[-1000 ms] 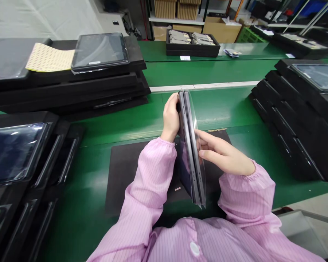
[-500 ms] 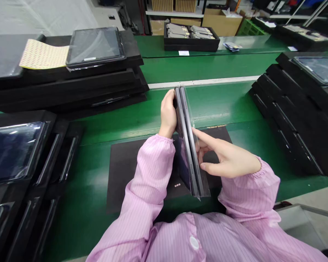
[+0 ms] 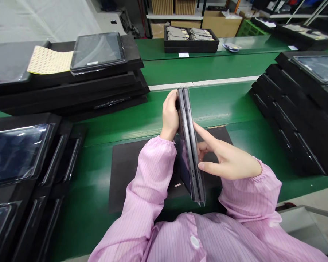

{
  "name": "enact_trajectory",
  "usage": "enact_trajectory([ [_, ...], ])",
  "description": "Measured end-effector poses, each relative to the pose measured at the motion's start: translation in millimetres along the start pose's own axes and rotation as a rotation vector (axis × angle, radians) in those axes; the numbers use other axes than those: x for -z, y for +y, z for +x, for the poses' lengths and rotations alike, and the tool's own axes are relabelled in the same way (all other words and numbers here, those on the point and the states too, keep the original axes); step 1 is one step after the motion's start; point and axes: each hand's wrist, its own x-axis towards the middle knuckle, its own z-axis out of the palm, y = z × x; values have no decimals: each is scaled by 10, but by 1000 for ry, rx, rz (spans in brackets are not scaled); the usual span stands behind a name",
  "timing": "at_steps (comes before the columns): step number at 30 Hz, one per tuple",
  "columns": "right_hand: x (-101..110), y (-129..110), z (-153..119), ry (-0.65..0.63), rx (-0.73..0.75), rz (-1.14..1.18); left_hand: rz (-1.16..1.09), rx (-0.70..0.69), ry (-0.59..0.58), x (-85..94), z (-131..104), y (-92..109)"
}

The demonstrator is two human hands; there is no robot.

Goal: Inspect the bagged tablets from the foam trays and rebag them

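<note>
Two thin tablets (image 3: 190,145) in clear film stand on edge, face to face, above a black sheet or box lid (image 3: 136,160) on the green bench. My left hand (image 3: 170,115) is wrapped round the far left side of the pair. My right hand (image 3: 224,154) touches the right face with index finger and thumb, its fingers apart; its other fingers are partly curled against that face. Small pale marks show on the black surface below the tablets.
Black trays with tablets are stacked at the left (image 3: 16,153), back left (image 3: 98,83) and right (image 3: 297,120). A yellowish sticker sheet (image 3: 50,60) lies on the back left stack. A black box of grey parts (image 3: 191,45) stands at the back.
The tablets have turned slightly more upright in view, and their near end has shifted a little right and down. The film at the right face lies closer to it. Both hands have moved only slightly.
</note>
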Motion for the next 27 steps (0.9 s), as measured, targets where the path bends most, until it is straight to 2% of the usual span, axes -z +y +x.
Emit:
enact_trajectory([
  [4, -17, -13, -9, 18, 19, 9, -25, -9, -13, -12, -21, 54],
  [9, -101, -61, 17, 199, 61, -15, -71, -18, -56, -64, -90, 218],
  [12, -138, -77, 21, 249, 112, -3, -77, -37, -86, -97, -145, 334],
  [20, -130, -141, -93, 258, 143, -89, -27, -80, -149, -127, -261, 537],
  [27, -107, -167, -161, 328, 194, 12, -18, -105, -193, -129, -343, 648],
])
